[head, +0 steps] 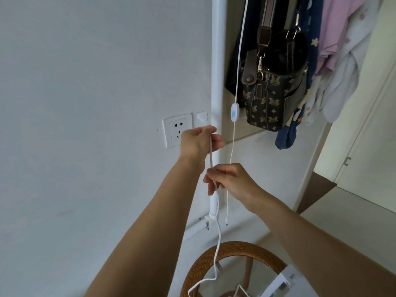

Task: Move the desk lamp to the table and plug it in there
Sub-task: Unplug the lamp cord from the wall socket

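A thin white cord [211, 154] is stretched between my two hands in front of the wall. My left hand [198, 140] pinches its upper end just right of the white wall socket [177, 130]. My right hand [230, 179] grips the cord lower down. Below my right hand the cord [218, 236] hangs loose and curls down over the round rattan table [227, 248] at the bottom edge. A small piece with metal prongs [218, 267] shows beside the cord there. I cannot make out a lamp head.
A white rack pole [216, 61] stands against the wall. A second white cable with an inline switch [234, 111] hangs beside it. A patterned dark handbag [272, 97] and clothes [342, 50] hang to the right. A white box-like object [280, 281] lies on the table.
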### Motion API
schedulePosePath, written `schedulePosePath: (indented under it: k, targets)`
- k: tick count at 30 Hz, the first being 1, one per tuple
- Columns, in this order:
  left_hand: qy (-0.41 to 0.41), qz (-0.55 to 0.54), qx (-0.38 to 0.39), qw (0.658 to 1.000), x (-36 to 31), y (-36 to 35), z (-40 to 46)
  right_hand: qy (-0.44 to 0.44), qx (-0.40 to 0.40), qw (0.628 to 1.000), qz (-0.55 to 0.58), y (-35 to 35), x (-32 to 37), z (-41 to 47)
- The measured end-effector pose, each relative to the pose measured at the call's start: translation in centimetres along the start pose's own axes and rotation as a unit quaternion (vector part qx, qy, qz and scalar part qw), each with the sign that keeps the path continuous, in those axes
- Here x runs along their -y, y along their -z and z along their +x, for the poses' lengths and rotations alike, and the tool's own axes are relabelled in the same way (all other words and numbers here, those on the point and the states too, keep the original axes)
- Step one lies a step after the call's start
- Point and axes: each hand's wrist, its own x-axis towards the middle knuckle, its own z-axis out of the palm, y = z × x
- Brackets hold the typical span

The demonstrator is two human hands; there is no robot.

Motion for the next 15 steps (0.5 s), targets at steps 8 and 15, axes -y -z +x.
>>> schedulePosePath:
  k: [8, 15]
  targets:
    - [0.026, -0.074, 0.055, 0.995, 1.2, -0.9, -2.9, -0.010, -0.042, 0.999, 0.021, 2.7, -0.4, -2.7]
    - [0.030, -0.018, 0.090, 0.995, 4.3, -1.2, -7.9, -0.048, -0.066, 0.997, 0.005, 4.4, -1.7, -6.3]
